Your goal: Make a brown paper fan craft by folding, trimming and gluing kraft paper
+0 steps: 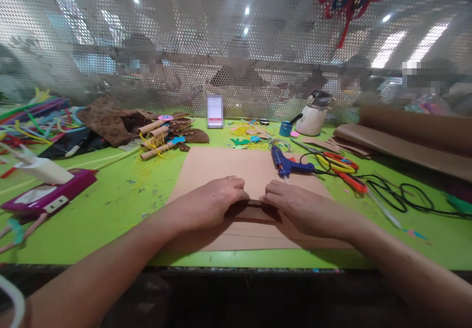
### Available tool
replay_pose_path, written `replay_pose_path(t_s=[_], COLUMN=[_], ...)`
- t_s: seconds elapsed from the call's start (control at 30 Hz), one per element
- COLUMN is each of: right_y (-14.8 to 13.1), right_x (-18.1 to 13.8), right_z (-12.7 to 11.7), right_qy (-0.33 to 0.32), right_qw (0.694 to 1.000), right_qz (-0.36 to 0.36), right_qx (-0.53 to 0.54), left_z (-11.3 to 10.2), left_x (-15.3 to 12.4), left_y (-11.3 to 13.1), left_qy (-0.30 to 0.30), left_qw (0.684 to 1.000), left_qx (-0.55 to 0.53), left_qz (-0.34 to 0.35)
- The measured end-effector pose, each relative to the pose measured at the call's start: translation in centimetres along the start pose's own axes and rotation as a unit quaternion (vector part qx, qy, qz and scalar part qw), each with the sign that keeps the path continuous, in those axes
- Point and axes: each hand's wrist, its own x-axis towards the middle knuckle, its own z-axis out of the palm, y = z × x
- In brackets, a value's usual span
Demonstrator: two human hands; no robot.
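Note:
A sheet of brown kraft paper [228, 168] lies flat on the green table [110, 205] in front of me. My left hand [212, 202] and my right hand [298, 207] rest side by side on its near part. Their fingers are curled and pinch a thin dark strip or rolled edge [254, 203] between them. A blue hot glue gun [285, 163] lies just beyond my right hand on the paper's far right corner.
Yellow and red scissors [341, 168] and a black cable [398, 195] lie to the right. Rolled brown paper [405, 136] sits at far right, paper tubes and brown scraps [158, 138] at back left, a magenta case [47, 195] at left, a white pot [313, 116] behind.

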Motion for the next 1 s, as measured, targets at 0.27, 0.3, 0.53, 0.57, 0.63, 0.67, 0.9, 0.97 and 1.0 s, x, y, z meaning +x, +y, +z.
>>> replay_pose_path(t_s=[0.27, 0.3, 0.53, 0.57, 0.63, 0.67, 0.9, 0.97, 1.0], right_y=[0.2, 0.2, -0.6, -0.7, -0.9, -0.9, -1.3, -1.2, -1.1], right_x=[-0.3, -0.2, 0.6, 0.7, 0.9, 1.0, 1.2, 1.1, 1.1], right_z=[0.0, 0.2, 1.3, 1.4, 1.5, 1.6, 1.2, 1.1, 1.1], right_qy=[-0.003, 0.013, 0.089, 0.091, 0.092, 0.094, 0.101, 0.106, 0.109], right_qw=[0.998, 0.997, 0.986, 0.986, 0.986, 0.985, 0.987, 0.987, 0.987], right_qz=[-0.035, -0.033, -0.024, -0.025, -0.027, -0.028, -0.018, -0.015, -0.018], right_qx=[-0.045, -0.063, -0.141, -0.139, -0.138, -0.139, -0.123, -0.116, -0.115], left_z=[-0.1, -0.1, -0.2, -0.1, 0.1, 0.2, 1.1, 1.1, 1.1], left_x=[0.0, 0.1, 0.9, 1.1, 1.3, 1.3, 1.5, 1.4, 1.3], left_y=[0.5, 0.6, 0.8, 0.9, 0.8, 0.8, 0.1, 0.1, 0.2], left_qy=[0.006, 0.009, -0.014, -0.014, -0.005, 0.001, 0.015, 0.014, 0.013], left_qw=[1.0, 1.0, 0.999, 0.998, 0.998, 0.997, 0.997, 0.997, 0.997], left_qx=[0.017, 0.02, 0.04, 0.046, 0.058, 0.065, 0.079, 0.081, 0.081], left_qz=[-0.008, -0.014, -0.031, -0.031, -0.032, -0.028, 0.007, 0.004, 0.002])
